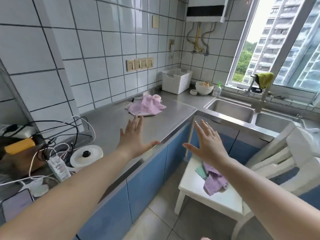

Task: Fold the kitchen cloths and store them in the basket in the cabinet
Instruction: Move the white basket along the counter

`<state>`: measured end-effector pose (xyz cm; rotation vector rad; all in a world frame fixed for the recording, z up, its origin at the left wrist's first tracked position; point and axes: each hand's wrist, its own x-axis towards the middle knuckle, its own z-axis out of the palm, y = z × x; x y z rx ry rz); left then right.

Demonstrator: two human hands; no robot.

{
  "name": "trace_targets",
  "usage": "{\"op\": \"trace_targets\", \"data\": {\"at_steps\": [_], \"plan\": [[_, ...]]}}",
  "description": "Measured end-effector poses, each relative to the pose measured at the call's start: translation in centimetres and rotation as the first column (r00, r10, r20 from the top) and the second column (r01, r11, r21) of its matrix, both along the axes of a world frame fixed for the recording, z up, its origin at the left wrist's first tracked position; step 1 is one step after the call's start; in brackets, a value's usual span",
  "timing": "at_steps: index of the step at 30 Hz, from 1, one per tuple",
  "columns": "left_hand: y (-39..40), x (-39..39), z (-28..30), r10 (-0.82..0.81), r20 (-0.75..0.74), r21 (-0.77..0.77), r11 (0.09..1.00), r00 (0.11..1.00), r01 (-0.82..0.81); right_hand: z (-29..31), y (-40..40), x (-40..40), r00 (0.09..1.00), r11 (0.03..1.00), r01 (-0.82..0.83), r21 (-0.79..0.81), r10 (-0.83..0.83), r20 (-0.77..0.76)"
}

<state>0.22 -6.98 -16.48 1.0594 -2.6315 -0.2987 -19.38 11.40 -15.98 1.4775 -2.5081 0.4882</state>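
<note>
A heap of pink kitchen cloths (146, 106) lies crumpled on the steel counter (110, 125) near the tiled wall. Behind it, in the corner, stands a white slotted basket (175, 81). My left hand (134, 138) is stretched flat over the counter, fingers apart, a short way in front of the pink heap and holding nothing. My right hand (207, 142) hovers open beyond the counter edge, above a white chair (211, 193). On that chair lie a purple cloth (214, 181) and a green cloth (200, 169), loosely bunched.
A double sink (230, 110) with a tap sits to the right under the window; a green rag (264, 79) hangs there. A white bowl (204, 88) and small bottle (217, 90) stand beside the basket. Cables, a power strip (58, 168) and a white lid (86, 155) crowd the counter's left. Blue cabinet doors (147, 184) are closed.
</note>
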Motion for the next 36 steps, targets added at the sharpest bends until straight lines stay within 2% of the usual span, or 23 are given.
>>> {"op": "trace_targets", "data": {"at_steps": [7, 12, 20, 27, 31, 34, 36], "plan": [[-10.7, -6.6, -1.2, -0.054, -0.002, -0.011, 0.998, 0.999, 0.054, -0.9, -10.2, -5.8, 0.995, 0.998, 0.059, 0.037, -0.062, 0.081], [-17.2, -12.5, -0.2, -0.132, -0.002, -0.041, 0.99, 0.991, 0.132, -0.1, -15.5, -10.2, 0.984, 0.993, 0.116, -0.006, -0.114, 0.138], [-23.3, -22.4, 0.8, -0.198, -0.111, 0.062, 0.977, 0.974, 0.205, 0.8, -21.2, -18.0, 0.98, 0.99, 0.139, 0.028, -0.142, 0.14], [-28.4, -32.9, 1.3, -0.071, -0.213, 0.189, 0.975, 0.974, 0.113, 1.7, -26.9, -28.3, 0.97, 0.994, 0.108, -0.024, -0.1, 0.22], [-30.7, -37.4, 2.3, 0.038, -0.266, 0.322, 0.945, 0.963, 0.052, 2.3, -29.6, -33.7, 0.953, 0.997, 0.07, -0.039, -0.055, 0.299], [-32.3, -41.1, 3.1, 0.151, -0.334, 0.468, 0.883, 0.93, 0.025, 3.3, -32.4, -38.2, 0.93, 0.994, 0.051, -0.097, -0.012, 0.367], [-33.4, -43.1, 3.6, 0.224, -0.39, 0.604, 0.794, 0.893, 0.065, 3.6, -34.0, -40.6, 0.905, 0.99, 0.04, -0.134, 0.021, 0.424]]}}
